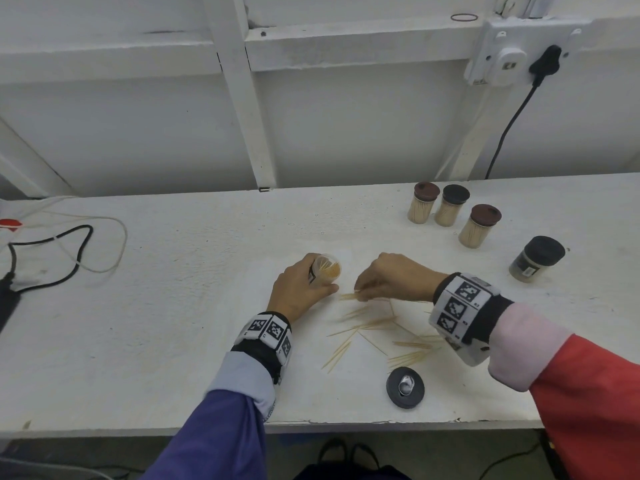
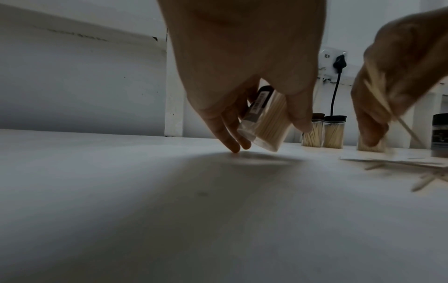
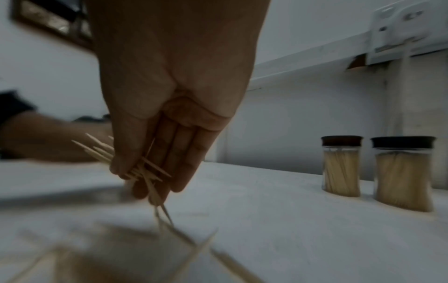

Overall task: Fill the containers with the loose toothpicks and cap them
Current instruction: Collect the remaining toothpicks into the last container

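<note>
The head view is evenly lit, sharp, bowed at its edges. Both wrist views are dim; the left hand [image 2: 242,63] shadows the desk [image 2: 97,210], and loose toothpicks [image 3: 184,254] smear with blur.

- No words or numbers can be read anywhere.
- The open container [image 2: 263,122] carries a dark label, its print too blurred.
- Both wristbands [image 1: 462,306] show only black-and-white square code markers.

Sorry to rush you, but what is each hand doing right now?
Left hand: closed around the open toothpick container, tilting it.
Right hand: pinching a small bunch of toothpicks above the loose toothpicks.
</note>
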